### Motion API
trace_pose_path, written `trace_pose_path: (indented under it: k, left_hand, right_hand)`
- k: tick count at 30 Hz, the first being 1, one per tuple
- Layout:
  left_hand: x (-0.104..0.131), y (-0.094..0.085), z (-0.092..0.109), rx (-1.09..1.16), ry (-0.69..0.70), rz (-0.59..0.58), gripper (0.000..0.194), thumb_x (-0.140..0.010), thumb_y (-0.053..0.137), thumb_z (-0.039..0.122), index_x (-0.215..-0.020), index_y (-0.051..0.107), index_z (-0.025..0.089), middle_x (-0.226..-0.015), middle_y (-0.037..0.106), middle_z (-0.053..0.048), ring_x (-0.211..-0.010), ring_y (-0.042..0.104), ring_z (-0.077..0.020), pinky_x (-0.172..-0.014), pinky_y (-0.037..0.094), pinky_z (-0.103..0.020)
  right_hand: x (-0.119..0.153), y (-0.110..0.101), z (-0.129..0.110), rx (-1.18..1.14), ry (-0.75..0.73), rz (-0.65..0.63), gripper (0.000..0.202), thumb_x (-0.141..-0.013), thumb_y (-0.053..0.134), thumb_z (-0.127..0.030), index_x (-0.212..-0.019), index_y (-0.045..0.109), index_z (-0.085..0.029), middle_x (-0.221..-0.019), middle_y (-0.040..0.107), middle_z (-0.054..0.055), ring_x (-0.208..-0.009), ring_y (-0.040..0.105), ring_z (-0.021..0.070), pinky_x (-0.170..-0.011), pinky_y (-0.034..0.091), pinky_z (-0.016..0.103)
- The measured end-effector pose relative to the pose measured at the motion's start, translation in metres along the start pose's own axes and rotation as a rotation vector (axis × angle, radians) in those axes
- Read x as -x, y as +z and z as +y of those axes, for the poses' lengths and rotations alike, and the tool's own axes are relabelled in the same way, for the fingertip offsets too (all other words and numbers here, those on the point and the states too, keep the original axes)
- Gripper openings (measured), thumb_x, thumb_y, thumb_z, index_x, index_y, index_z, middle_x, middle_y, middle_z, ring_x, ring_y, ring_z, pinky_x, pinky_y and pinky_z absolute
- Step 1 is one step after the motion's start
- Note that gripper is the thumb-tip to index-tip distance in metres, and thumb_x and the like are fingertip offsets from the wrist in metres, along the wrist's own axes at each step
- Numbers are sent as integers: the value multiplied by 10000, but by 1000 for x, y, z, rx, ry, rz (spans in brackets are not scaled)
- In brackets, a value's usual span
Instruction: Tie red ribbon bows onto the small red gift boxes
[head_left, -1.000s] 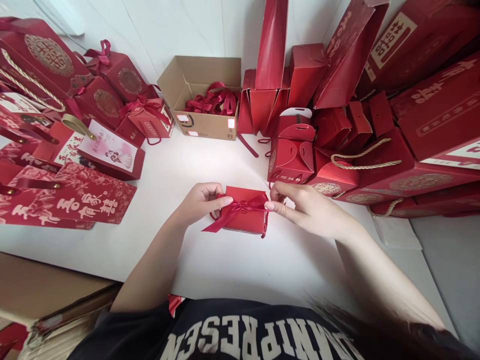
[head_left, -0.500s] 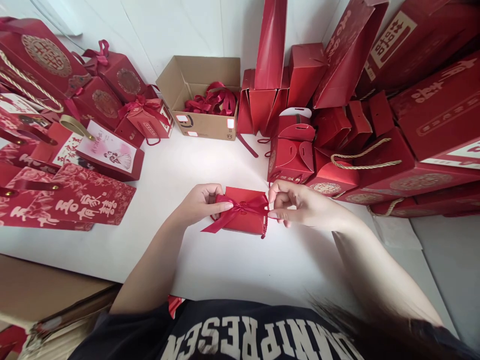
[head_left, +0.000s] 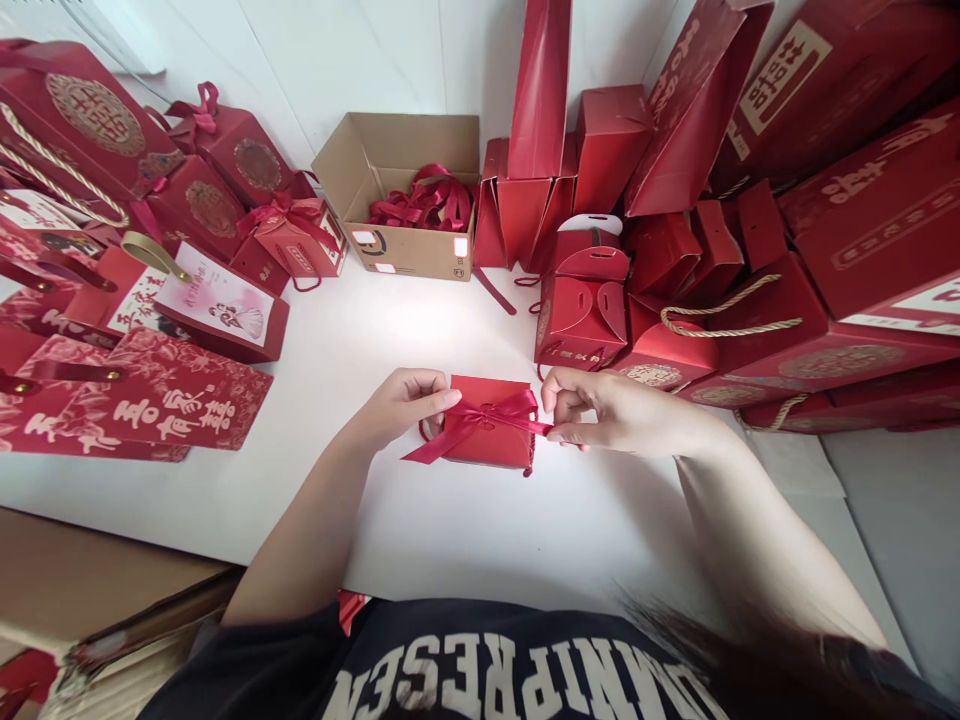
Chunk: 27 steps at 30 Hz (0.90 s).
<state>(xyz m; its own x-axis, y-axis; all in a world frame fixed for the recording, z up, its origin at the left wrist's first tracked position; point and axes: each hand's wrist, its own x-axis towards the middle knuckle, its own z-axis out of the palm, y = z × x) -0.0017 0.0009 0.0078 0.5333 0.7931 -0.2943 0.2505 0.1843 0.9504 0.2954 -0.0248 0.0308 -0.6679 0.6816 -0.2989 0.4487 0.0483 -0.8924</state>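
White table (head_left: 420, 330), both hands pinching ribbon (head_left: 480, 418), apparently taut

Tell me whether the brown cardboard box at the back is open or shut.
Open: the brown cardboard box has its top flaps up, and loose red ribbons show inside.

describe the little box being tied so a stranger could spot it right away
On the white table, look at the open middle patch straight in front of the person. The small red box lies there between the left hand and the right hand. It alone sits apart from the piles, with a red ribbon bow across it.
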Motion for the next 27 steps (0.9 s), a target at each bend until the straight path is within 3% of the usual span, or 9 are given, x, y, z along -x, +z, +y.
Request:
trace_pose_path:
  k: [5,8,10,12,15,18,20,23,27]
  left_hand:
    - [1,1,2,-2,-28,5,381,-860,666,385,-608,503,150,-548,576,25,-487,581,-88,-504,478,-201]
    - [3,1,3,15,-49,5,371,-865,652,408,-633,504,158,-515,601,18,-457,578,-100,-485,478,-213]
    - [4,2,4,5,-43,-2,355,-868,644,415,-660,502,165,-507,609,17,-457,574,-104,-492,470,-218]
    - [5,5,5,-35,-46,10,355,-857,653,419,-670,476,173,-495,586,31,-453,546,-96,-489,442,-214]
    - [6,12,6,-166,-21,140,431,-788,720,411,-636,391,179,-512,467,67,-469,448,-67,-463,343,-193]
    - [6,17,6,-287,66,229,490,-753,743,402,-602,336,174,-569,370,65,-528,364,-60,-482,271,-198]
    - [6,18,7,-316,86,213,487,-765,727,408,-596,335,173,-583,353,60,-551,342,-67,-497,263,-209]
    - [6,17,7,-341,77,213,485,-768,719,410,-598,329,176,-585,321,60,-559,319,-72,-506,260,-219]
    - [6,16,6,-352,84,219,467,-770,709,388,-595,331,177,-584,317,59,-562,319,-76,-516,269,-224]
  right_hand:
    - [9,-12,2,255,77,-7,153,-879,615,-319,-965,517,-238,-793,658,-16,-691,605,160,-600,423,268]
    - [16,-18,3,409,77,68,136,-890,595,-328,-988,559,-240,-842,673,5,-723,618,180,-626,432,288]
    - [19,-17,-1,442,47,195,102,-923,554,-322,-975,573,-236,-864,683,16,-751,636,189,-663,450,305]
    - [19,-8,-11,458,-31,400,89,-949,526,-297,-946,579,-225,-880,687,25,-769,643,186,-699,467,314]
    - [11,20,-27,547,-313,698,87,-957,526,-230,-944,601,-189,-912,687,64,-836,638,195,-758,492,333]
    - [-5,59,-34,742,-618,621,101,-938,579,-253,-927,654,-186,-1062,701,92,-979,620,232,-847,500,376]
    - [-17,82,-31,833,-713,516,125,-950,558,-243,-915,673,-206,-1245,662,57,-1159,565,238,-1035,434,418]
    - [-30,106,-20,948,-694,426,220,-989,480,-233,-1073,673,-167,-1394,579,72,-1295,483,244,-1149,336,451]
    - [-33,113,-12,991,-673,411,386,-1011,421,-185,-1368,512,-69,-1463,520,105,-1345,440,262,-1150,331,470]
